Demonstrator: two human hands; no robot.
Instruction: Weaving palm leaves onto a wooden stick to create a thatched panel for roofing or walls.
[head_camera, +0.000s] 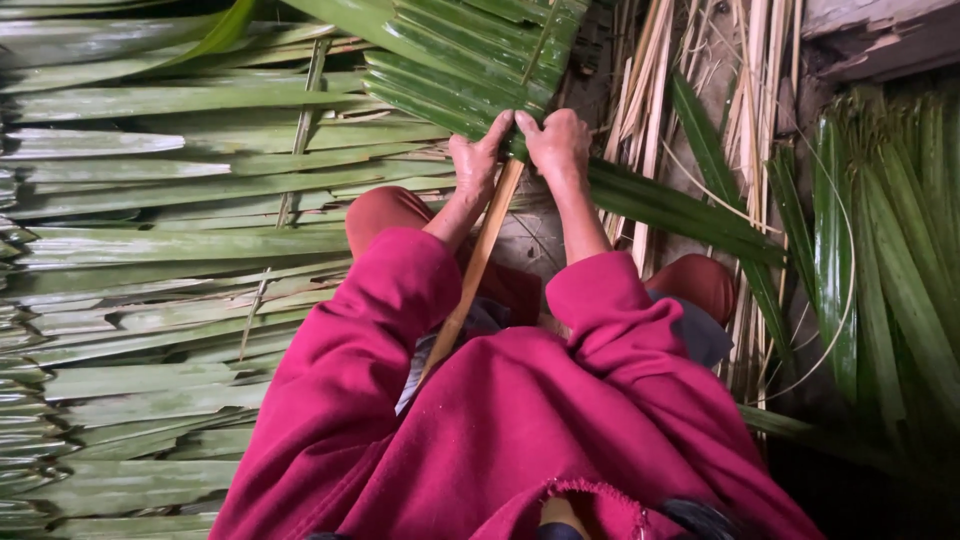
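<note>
Gripping the folded green palm leaves (470, 60) where they meet the brown stem (480, 260), we clench left hand (475, 160) and right hand (557, 145) side by side, the stem running back toward us.

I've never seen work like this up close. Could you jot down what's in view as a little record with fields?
Left hand: left hand grips the folded green palm leaves at the stick
Right hand: right hand presses the same leaves beside it
Stick: tan stick runs from the hands down toward the lap
Clothing: red sleeves
Left side: rows of flat leaf panels
Right side: dry pale strips
</note>
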